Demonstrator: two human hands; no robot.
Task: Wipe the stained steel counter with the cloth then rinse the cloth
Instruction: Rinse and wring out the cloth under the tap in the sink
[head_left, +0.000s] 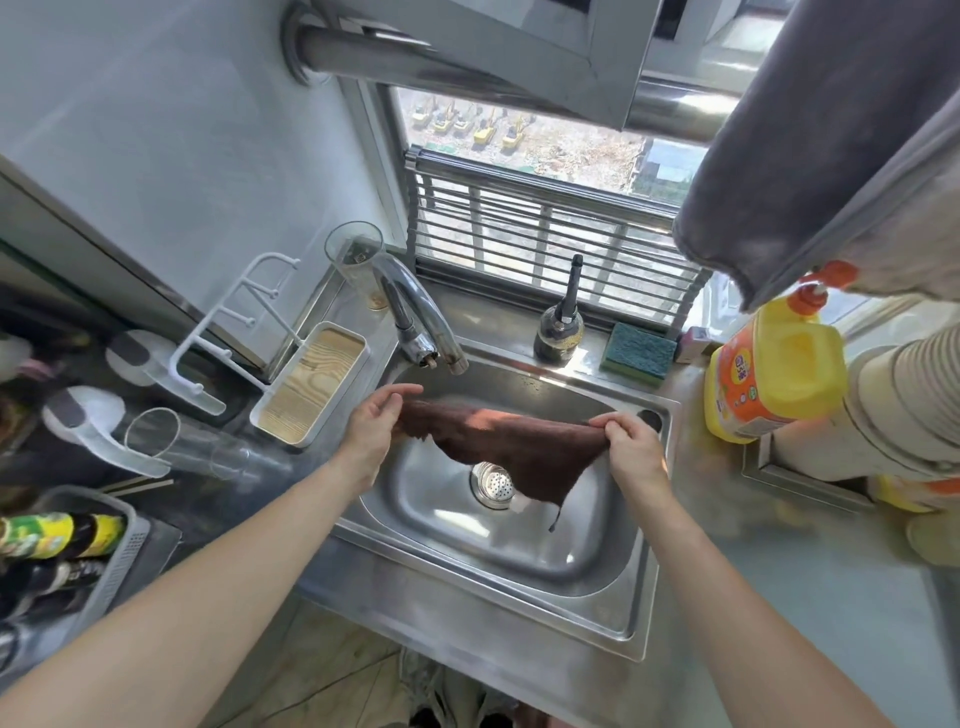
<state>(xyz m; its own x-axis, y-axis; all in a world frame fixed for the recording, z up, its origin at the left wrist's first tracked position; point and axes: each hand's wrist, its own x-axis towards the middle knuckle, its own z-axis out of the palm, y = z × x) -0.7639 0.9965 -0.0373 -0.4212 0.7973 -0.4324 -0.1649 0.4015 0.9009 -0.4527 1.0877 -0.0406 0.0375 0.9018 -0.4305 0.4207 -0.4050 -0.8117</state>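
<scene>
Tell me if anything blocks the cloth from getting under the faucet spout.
Nothing visible does. The brown cloth, stretched between the left hand and right hand, hangs over the sink just below the faucet spout.

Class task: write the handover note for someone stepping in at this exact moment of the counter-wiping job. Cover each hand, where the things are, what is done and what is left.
Left hand: grips one end of the brown cloth.
Right hand: pinches the other end.
The cloth hangs stretched between them over the sink, one corner drooping towards the drain.
The tap is behind, with no water visibly running.
Done: cannot tell whether the counter was wiped.
Left: rinse the cloth under the tap.
</scene>
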